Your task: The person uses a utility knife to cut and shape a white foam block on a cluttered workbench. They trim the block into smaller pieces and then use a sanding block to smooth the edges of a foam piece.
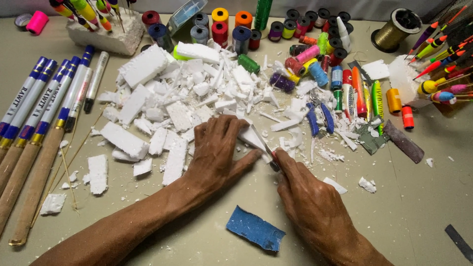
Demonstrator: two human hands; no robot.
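White foam piece (252, 138), a flat wedge of polystyrene, lies on the beige table (414, 207) at the near edge of a heap of broken white foam chunks (177, 98). Left hand (214, 150) presses down flat on it, fingers spread. Right hand (308, 197) is closed around a small thin-bladed knife (263, 145), its blade against the piece; a blue sandpaper scrap (255, 229) lies nearer.

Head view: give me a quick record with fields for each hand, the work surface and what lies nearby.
left hand: flat, pressing a foam piece on the table
right hand: grips a knife, blade against the foam piece
centre: heap of foam scraps
near edge: blue sandpaper
left: rods
back: thread spools
right: floats
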